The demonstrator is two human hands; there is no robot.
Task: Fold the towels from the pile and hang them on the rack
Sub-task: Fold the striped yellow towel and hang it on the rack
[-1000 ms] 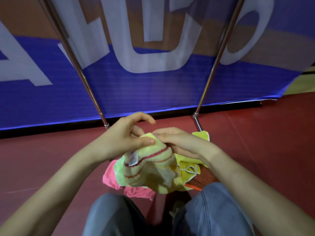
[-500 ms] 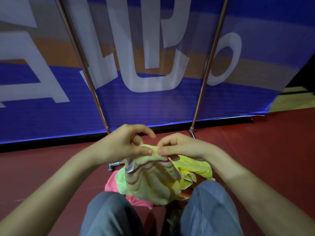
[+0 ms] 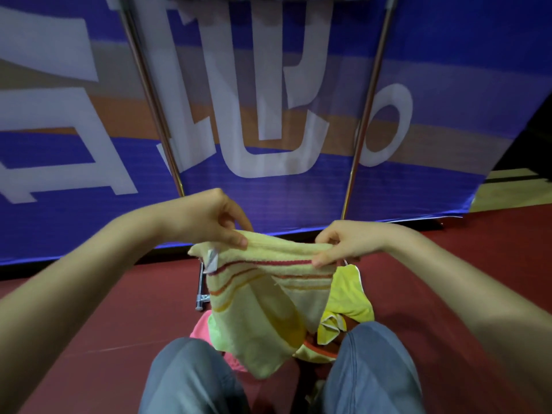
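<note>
A dark red, smooth floor (image 3: 89,318) fills the lower part of the view, meeting a black strip along its far edge. On it, between the person's knees, lies a small heap of cloths: a pink towel (image 3: 199,326) at the left, a bright yellow cloth with a white edge (image 3: 349,297) at the right, and an orange-trimmed piece (image 3: 316,349) low in the middle. The chrome metal foot of a rack (image 3: 202,297) rests on the floor just beside the pink towel, its two slanted poles rising behind.
</note>
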